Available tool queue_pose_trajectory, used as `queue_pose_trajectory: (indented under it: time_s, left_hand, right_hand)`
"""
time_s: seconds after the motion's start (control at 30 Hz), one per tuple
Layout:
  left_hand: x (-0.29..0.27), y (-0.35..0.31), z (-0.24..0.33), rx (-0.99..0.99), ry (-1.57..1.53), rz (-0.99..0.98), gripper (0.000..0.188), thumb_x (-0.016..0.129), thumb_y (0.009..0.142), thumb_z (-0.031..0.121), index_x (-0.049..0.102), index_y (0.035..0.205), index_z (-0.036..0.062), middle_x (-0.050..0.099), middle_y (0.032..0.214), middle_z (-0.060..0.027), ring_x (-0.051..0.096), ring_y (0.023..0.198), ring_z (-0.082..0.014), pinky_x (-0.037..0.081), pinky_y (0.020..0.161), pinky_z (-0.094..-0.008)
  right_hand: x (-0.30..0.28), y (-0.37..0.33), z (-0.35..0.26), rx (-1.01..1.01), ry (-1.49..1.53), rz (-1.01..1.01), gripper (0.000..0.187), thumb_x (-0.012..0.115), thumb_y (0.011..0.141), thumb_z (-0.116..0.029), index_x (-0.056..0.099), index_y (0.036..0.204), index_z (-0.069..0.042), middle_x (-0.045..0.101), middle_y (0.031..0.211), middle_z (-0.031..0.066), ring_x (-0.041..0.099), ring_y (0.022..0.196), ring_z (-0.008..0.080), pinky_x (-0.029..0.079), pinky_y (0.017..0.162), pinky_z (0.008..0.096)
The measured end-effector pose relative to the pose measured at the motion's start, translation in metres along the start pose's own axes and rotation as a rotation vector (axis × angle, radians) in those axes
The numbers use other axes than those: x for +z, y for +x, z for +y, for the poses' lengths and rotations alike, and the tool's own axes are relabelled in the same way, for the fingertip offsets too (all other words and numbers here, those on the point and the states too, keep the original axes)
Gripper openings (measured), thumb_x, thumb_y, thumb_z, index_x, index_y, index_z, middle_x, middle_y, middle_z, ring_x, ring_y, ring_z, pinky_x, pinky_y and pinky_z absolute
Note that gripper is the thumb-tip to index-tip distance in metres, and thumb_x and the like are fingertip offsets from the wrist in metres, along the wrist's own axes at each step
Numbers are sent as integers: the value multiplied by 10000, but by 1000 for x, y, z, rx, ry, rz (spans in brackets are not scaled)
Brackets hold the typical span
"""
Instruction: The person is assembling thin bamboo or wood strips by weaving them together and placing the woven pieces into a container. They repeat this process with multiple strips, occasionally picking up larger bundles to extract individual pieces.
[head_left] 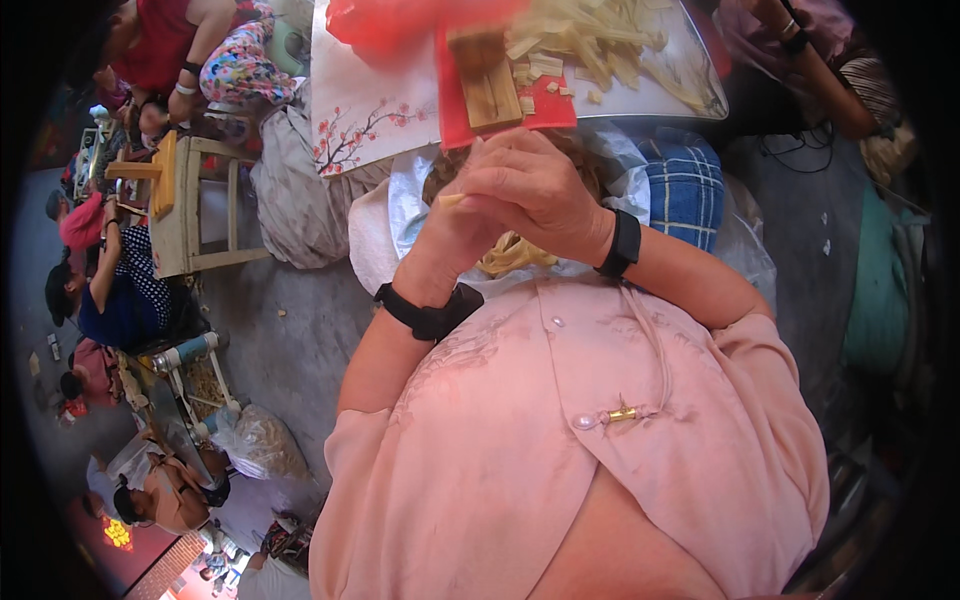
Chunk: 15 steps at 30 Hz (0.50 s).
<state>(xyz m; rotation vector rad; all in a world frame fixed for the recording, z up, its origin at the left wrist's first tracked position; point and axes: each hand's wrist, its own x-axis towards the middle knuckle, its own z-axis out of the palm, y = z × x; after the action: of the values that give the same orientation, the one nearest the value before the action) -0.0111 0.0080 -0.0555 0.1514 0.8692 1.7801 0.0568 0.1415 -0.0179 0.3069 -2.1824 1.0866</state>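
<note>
My left hand (458,232) and my right hand (540,180) are pressed together in front of my chest, near the table's edge. The right lies partly over the left, with its fingers bent and closed. A small pale yellow piece (452,200) shows at the left side of the joined fingers; which hand has it I cannot tell. Most of the left fingers are hidden. Just beyond the hands, a grooved wooden block (486,82) lies on a red sheet (455,122). Below them, pale yellow strips (515,257) lie in a whitish plastic bag (408,215) at my lap.
The white tabletop (350,95) bears a pile of pale strips (590,40), small cut pieces (545,65) and a red plastic bag (400,22). A wooden bench (205,215) stands left, near a cloth-covered bundle (305,185). Other people sit at left and far right.
</note>
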Motion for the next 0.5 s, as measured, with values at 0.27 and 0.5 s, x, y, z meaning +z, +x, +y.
queue_pose_trajectory:
  time_s: [0.27,0.5]
  left_hand:
    - [14,-8,1,3,-155,-172,319,437,1038,296,520,1203,35,585,1124,-72,585,1059,-141,502,877,-297]
    - [32,-12,22,4,-89,-29,267,446,1026,226,531,1162,12,584,1130,-81,592,1026,-149,488,910,-287]
  right_hand:
    - [-5,-9,-4,17,315,-16,163,680,850,-20,602,993,-28,624,962,111,604,945,297,489,850,387]
    - [-4,-16,-3,-53,296,-66,142,664,868,-28,596,993,-22,624,964,117,612,941,307,489,852,394]
